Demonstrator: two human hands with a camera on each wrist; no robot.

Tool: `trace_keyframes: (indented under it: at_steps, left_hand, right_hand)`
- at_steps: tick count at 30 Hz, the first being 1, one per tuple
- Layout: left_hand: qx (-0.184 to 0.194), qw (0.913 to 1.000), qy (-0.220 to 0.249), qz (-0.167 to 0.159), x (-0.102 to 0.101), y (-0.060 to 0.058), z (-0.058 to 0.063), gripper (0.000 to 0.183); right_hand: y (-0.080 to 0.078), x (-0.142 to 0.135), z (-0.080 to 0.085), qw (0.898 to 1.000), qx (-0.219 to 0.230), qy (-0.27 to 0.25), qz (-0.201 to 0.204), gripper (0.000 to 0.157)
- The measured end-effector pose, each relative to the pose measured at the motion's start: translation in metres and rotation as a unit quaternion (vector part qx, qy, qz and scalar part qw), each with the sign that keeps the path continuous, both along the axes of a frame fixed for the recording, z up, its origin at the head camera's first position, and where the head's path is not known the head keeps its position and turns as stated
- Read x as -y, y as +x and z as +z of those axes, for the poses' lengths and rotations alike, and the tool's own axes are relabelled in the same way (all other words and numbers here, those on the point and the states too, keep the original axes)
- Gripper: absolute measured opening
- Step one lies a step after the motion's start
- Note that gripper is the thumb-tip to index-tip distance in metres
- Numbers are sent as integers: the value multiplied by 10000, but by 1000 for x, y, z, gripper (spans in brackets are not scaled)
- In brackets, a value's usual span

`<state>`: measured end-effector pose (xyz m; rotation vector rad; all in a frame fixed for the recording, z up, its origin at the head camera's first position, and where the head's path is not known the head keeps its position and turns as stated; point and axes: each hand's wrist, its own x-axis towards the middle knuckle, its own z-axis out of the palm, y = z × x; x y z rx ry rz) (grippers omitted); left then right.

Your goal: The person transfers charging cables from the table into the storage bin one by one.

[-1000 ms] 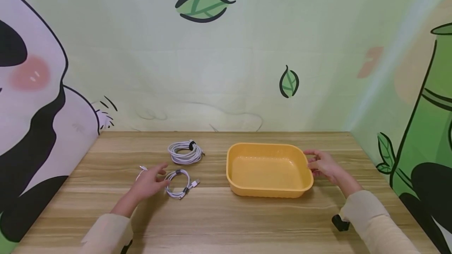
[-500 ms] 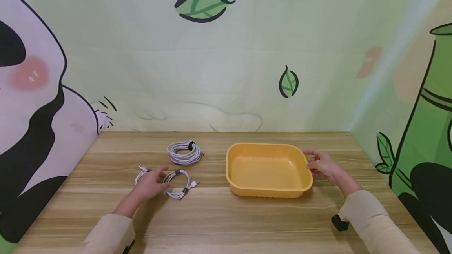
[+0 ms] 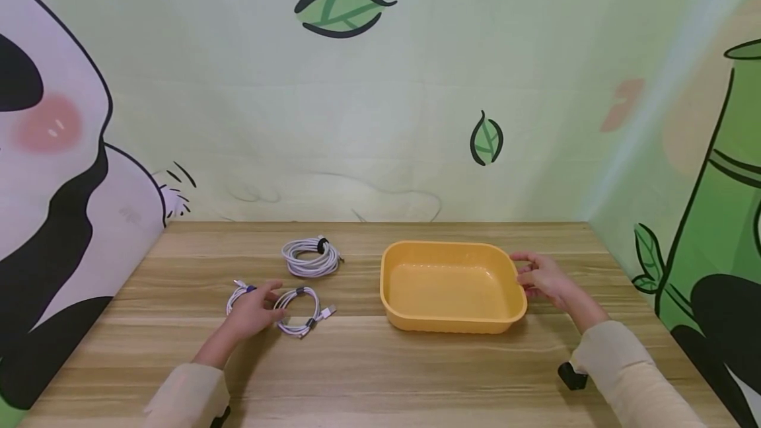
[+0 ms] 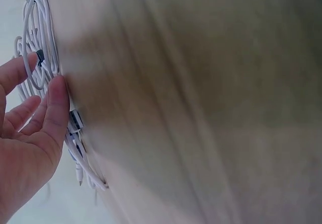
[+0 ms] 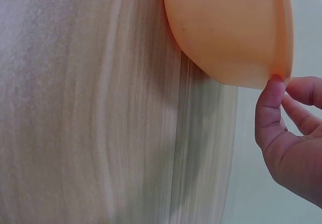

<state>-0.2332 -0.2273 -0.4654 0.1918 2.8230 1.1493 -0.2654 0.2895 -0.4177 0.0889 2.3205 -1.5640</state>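
Observation:
My left hand (image 3: 252, 312) is low over the table at the left edge of a small coiled white cable (image 3: 304, 331). In the left wrist view, the index finger and thumb take the coil (image 4: 41, 27) at its edge, with strands between them. Another white cable (image 3: 239, 292) lies left of this hand, partly hidden behind it. A bigger white cable coil (image 3: 309, 268) with a black tie rests farther back. My right hand (image 3: 547, 281) pinches the right rim of a yellow plastic tray (image 3: 458, 323); the thumb is near the rim's corner in the right wrist view.
The wooden table (image 3: 380, 375) ends at a pale green backdrop (image 3: 380, 111) printed with leaves and a panda. A small black object (image 3: 573, 376) shows beside the right sleeve (image 3: 615, 349).
My left hand has shifted slightly right and settled at the small coil, whose lower end has moved a little. More of the cable to its left shows. The right hand and tray have stayed put.

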Motion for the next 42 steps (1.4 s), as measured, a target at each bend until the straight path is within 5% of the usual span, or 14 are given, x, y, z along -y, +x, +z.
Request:
trace_keyframes:
  at_steps: [19,42]
  left_hand:
    - [-211,9984,-208,480,-7,0,-2,47]
    - [-9,9996,-70,269,-13,1,2,33]
  right_hand:
    - [2,1,1,10000,16,-52,1,57]
    - [0,0,1,10000,14,-8,0,57]
